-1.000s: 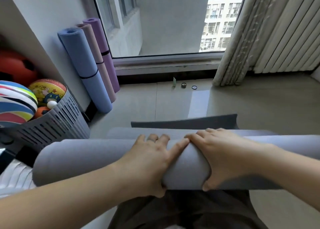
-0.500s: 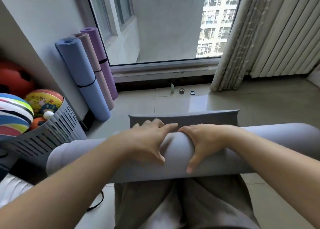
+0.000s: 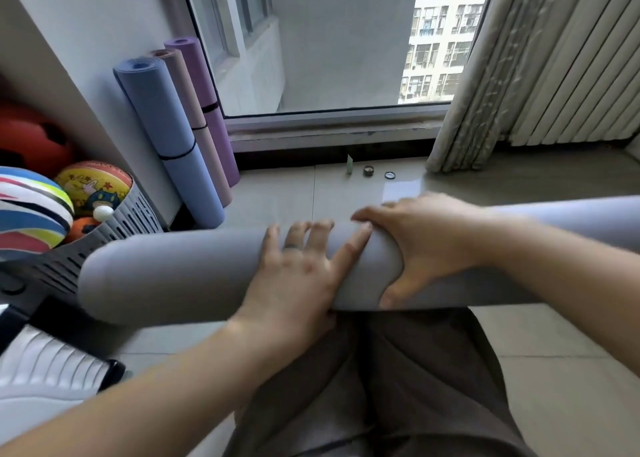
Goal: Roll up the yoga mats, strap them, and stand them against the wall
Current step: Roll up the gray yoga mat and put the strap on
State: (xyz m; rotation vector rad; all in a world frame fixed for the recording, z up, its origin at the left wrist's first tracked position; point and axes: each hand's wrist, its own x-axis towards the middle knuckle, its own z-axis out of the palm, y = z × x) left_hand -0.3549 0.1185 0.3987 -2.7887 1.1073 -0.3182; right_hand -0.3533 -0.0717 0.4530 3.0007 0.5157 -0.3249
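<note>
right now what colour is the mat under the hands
Pale grey with a slight lilac tint, plain; the mat shows best in the head view.

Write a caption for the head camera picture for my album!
A rolled grey mat under the left hand, gripped by the right hand; three strapped mats lean on the wall.

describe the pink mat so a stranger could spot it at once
Left of the window, three rolled mats lean on the wall. The pink mat is the middle one, between the blue mat and the purple mat, and the only dusty pink roll.
</note>
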